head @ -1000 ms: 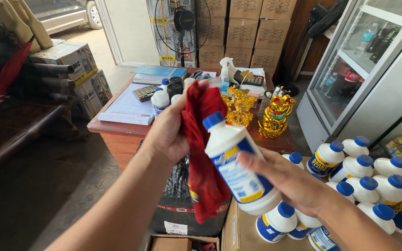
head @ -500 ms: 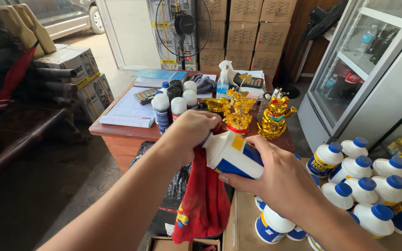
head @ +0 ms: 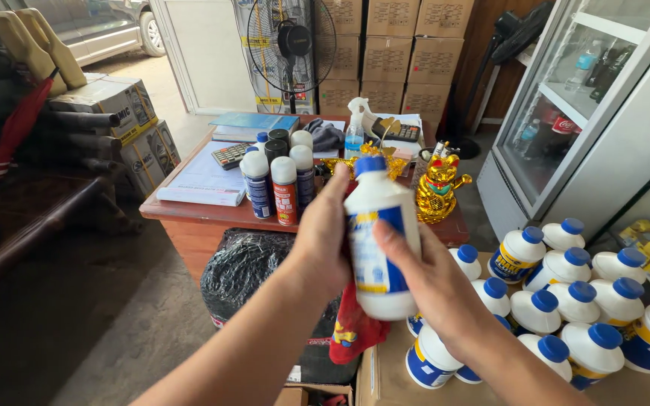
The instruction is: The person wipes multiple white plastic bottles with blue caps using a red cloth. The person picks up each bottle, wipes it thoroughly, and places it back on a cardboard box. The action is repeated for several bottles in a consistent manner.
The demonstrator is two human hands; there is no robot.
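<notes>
Right now, a white plastic bottle with a blue cap and a blue and yellow label (head: pixel 380 239) is held up in the air, standing straight, in front of the wooden desk (head: pixel 205 219). The left hand (head: pixel 323 240) wraps around the bottle's left side, thumb up near the cap, and also pinches a red cloth (head: pixel 353 331) that hangs down under the bottle. The right hand (head: pixel 436 289) grips the bottle from the right, with fingers lying across the label.

Just below and to the right, many more white bottles with blue caps (head: pixel 566 301) stand close together on a brown cardboard top (head: pixel 385 368). A black net bag (head: pixel 246 267) sits under the desk's front edge.

On the desk, near its front edge, stand spray cans with white caps (head: pixel 283 188). A shiny gold cat figure (head: pixel 439 188) stands at the right front corner. A calculator (head: pixel 232 154) and white papers (head: pixel 201 184) lie on the left side. A clear spray bottle (head: pixel 355 128) stands near the back edge.

Behind the desk are a black standing fan (head: pixel 293 45) and stacked brown cardboard boxes (head: pixel 393 45). A glass-door fridge (head: pixel 588 98) stands on the right.
</notes>
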